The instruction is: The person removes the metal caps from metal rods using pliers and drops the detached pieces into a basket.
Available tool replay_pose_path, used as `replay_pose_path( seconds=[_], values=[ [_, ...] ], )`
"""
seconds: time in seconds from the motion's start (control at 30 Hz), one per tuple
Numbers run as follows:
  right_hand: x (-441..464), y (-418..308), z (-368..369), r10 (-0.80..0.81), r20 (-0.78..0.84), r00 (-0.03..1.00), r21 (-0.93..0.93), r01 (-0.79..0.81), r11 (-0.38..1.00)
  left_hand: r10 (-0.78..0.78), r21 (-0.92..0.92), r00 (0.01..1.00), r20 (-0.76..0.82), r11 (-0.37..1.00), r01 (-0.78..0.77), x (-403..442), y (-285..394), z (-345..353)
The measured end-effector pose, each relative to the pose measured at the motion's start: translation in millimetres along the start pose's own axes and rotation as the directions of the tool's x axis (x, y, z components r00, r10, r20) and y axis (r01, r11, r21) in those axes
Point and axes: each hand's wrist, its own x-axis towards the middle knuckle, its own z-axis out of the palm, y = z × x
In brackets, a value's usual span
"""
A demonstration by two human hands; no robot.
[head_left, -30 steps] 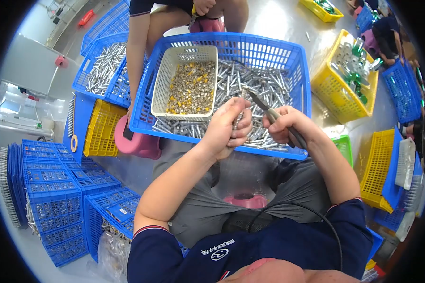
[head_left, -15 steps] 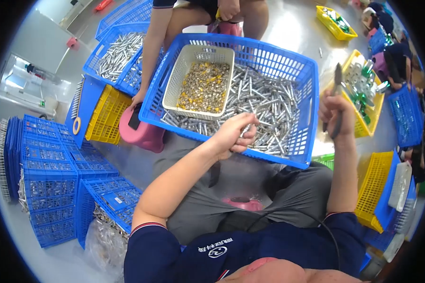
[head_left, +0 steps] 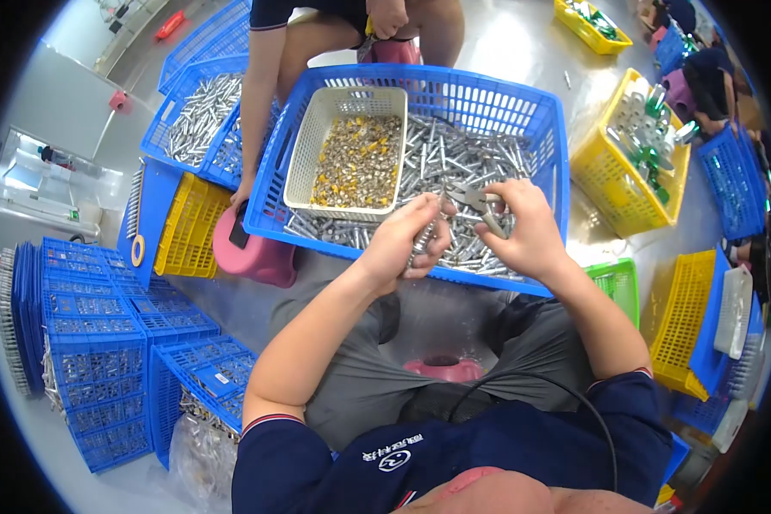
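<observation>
My left hand (head_left: 405, 242) is closed around a few slim silver metal rods (head_left: 423, 242) above the front edge of the large blue crate (head_left: 334, 248). From the right, my right hand (head_left: 527, 227) grips a pair of pliers (head_left: 492, 221), fingers wrapped about the handles. The plier jaws are at the fingertips of my left hand; whether they touch a rod I cannot tell. Beneath both hands lies a heap of silver rods (head_left: 480, 158). Inside the crate, a cream basket (head_left: 298, 163) holds many small brass and silver pieces (head_left: 360, 163).
Opposite sits a person whose hand (head_left: 388, 17) holds yellow-handled pliers; their other hand rests near a pink stool (head_left: 257, 257). Blue crates (head_left: 94, 343) are stacked at left. A yellow basket (head_left: 612, 193) of green and clear parts stands at right, beside a green basket (head_left: 630, 291).
My right hand has swung left and down with the pliers, from beside the crate to my left hand. The view has shifted slightly. Rods now show in my left hand.
</observation>
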Motion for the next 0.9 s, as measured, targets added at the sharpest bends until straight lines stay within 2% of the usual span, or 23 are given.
replay_pose_path(
  seconds=[0.03,0.1,0.17,0.2,0.23,0.27,0.3,0.33,0.37,0.43,0.5,0.57,0.63,0.7,0.83,0.9],
  values=[
    [0.5,-0.6,-0.2,-0.034,-0.012,0.999,-0.064,0.033,0.997,-0.001,-0.002,1.000,0.001,1.000,0.001,0.6,-0.8,-0.2],
    [0.3,0.2,0.1,-0.030,0.001,1.000,-0.088,0.030,0.996,0.023,0.157,0.999,0.045,0.987,-0.029,1.7,-3.2,-0.8],
    [-1.8,1.1,0.8,-0.028,0.018,0.999,-0.111,0.030,0.993,0.016,0.164,1.000,0.024,0.986,-0.019,3.3,-7.9,-4.0],
    [-3.4,1.7,2.0,0.030,0.022,0.999,-0.099,-0.028,0.995,0.215,0.414,0.977,0.002,0.889,-0.197,7.9,-11.2,-2.9],
    [-4.1,2.1,2.6,0.089,0.026,0.996,-0.088,-0.086,0.992,0.404,0.636,0.914,0.033,0.697,-0.331,10.2,-13.0,-2.5],
    [-3.3,1.1,1.8,0.088,0.027,0.996,-0.089,-0.085,0.992,0.339,0.768,0.939,-0.057,0.616,-0.176,5.9,-13.4,-4.5],
    [-2.0,-0.7,0.2,0.194,0.090,0.977,-0.029,-0.192,0.981,0.339,0.767,0.939,-0.058,0.617,-0.175,5.4,-13.1,-3.7],
    [-1.1,-2.0,-0.5,0.292,0.159,0.943,0.024,-0.299,0.954,0.349,0.825,0.936,-0.053,0.543,-0.155,5.2,-13.4,-3.1],
    [-0.2,-2.0,-0.2,0.292,0.160,0.943,0.024,-0.299,0.954,0.357,0.875,0.933,-0.047,0.465,-0.133,5.0,-13.9,-2.8],
    [1.9,-1.2,-0.3,0.346,0.195,0.918,0.040,-0.360,0.932,0.387,0.837,0.921,-0.038,0.516,-0.182,8.9,-18.0,-6.8],
    [1.8,-1.1,-0.1,0.332,0.180,0.926,0.055,-0.346,0.936,0.421,0.794,0.907,-0.030,0.561,-0.234,12.4,-19.5,-10.4],
    [1.4,1.2,2.3,0.314,0.165,0.935,0.072,-0.328,0.942,0.467,0.651,0.883,-0.038,0.683,-0.333,13.6,-17.9,-13.1],
    [-0.2,6.3,6.0,0.172,0.055,0.984,0.034,-0.174,0.984,0.461,0.582,0.887,-0.033,0.730,-0.358,10.4,-13.8,-9.8],
    [1.1,5.2,3.7,0.130,0.057,0.990,-0.007,-0.130,0.992,0.434,0.435,0.896,-0.096,0.827,-0.354,8.8,-11.4,-6.0],
    [2.7,1.2,2.8,0.047,0.017,0.999,-0.045,-0.046,0.998,0.432,0.419,0.898,-0.082,0.833,-0.362,11.4,-13.7,-6.9],
    [2.9,1.6,3.6,0.036,0.004,0.999,-0.052,-0.036,0.998,0.419,0.471,0.903,-0.096,0.818,-0.330,10.4,-12.2,-3.2]
  ],
)
